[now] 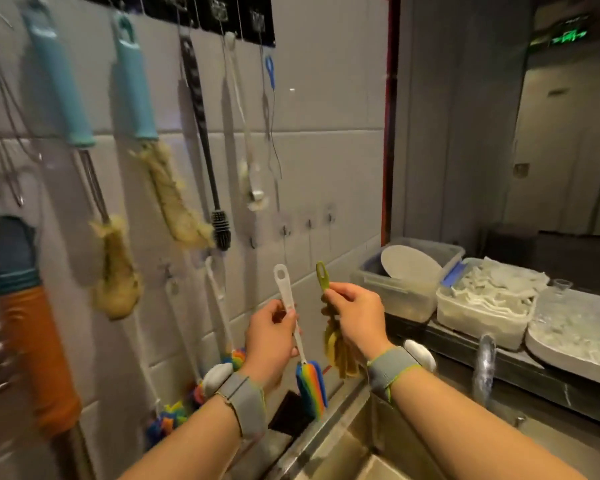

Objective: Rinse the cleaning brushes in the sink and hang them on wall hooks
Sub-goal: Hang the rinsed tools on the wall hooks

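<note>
left hand [272, 336]: fingers grip the white-handled rainbow sponge brush [310, 382]
right hand [355, 311]: fingers pinch the green-handled brush [323, 276]
risk: either hanging loop may miss the small wall hooks [309, 223], dropping a brush

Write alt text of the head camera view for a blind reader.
Left hand holds a white-handled rainbow sponge brush, right hand a green-handled yellow brush, both raised toward clear adhesive wall hooks above a steel sink.
</note>
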`<state>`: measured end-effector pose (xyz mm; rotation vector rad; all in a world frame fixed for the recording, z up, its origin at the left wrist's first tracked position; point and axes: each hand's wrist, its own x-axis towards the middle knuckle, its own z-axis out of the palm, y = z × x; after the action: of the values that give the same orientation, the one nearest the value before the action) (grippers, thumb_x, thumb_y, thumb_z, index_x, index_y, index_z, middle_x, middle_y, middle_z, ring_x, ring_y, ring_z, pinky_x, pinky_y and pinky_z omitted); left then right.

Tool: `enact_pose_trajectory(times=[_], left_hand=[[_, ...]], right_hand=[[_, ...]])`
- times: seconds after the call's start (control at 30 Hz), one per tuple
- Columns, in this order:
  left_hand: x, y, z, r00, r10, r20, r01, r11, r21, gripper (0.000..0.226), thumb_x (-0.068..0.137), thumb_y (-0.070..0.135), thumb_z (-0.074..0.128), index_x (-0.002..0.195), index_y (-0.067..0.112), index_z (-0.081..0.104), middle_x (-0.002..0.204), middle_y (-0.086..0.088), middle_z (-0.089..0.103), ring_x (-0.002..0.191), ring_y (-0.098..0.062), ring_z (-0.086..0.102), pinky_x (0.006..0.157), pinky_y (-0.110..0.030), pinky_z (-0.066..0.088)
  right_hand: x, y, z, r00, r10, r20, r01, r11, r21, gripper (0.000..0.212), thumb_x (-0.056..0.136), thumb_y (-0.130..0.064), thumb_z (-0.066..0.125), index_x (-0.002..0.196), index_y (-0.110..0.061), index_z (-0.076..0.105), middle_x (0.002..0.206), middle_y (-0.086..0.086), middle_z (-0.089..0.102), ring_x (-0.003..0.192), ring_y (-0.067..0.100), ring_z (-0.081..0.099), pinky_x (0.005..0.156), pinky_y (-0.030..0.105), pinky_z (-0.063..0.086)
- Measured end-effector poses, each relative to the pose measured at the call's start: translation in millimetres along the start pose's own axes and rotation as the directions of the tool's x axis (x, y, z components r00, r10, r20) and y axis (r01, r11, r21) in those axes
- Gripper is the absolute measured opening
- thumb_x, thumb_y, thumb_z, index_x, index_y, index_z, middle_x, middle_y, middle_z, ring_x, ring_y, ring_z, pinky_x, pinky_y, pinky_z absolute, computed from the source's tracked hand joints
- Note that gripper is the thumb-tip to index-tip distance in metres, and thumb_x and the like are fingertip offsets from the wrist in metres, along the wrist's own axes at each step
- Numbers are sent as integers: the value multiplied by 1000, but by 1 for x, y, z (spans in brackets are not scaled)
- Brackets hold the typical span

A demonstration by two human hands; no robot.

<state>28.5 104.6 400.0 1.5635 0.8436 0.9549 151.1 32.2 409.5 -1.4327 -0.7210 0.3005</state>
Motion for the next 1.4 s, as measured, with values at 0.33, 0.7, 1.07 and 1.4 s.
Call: enact_pose_trajectory(times=[0.33,0.7,1.07,1.4], left_hand=[[25,45,-23,996,41,-76,-40,999,8,15,100,18,52,98,26,65,91,-6,68,85,-23,68,72,-47,63],[46,30,-21,990,4,-141,8,996,84,17,98,17,53,88,25,64,85,-8,70,83,-30,71,66,-54,62],[56,13,-21,977,55,-207,-15,982,189,22,95,26,57,74,27,64,73,0,73,75,-22,72,72,-48,62],[20,12,-27,969,33,-243,17,980,199,28,89,16,64,117,16,66,107,-1,72,97,-23,68,88,-39,56]], right_hand=[[27,-39,28,1000,8,29,-10,998,69,16,91,-18,63,104,-19,72,85,4,75,71,19,69,66,34,57],[54,-47,52,993,103,54,-112,972,204,16,93,-7,58,106,-6,67,84,14,65,58,17,57,55,29,41],[68,-24,66,977,161,141,-181,973,141,21,96,-9,54,113,-3,65,89,17,64,61,17,57,55,28,45],[36,30,26,992,65,108,-36,968,-248,15,83,-19,72,96,-16,75,88,1,73,81,13,64,76,27,50]])
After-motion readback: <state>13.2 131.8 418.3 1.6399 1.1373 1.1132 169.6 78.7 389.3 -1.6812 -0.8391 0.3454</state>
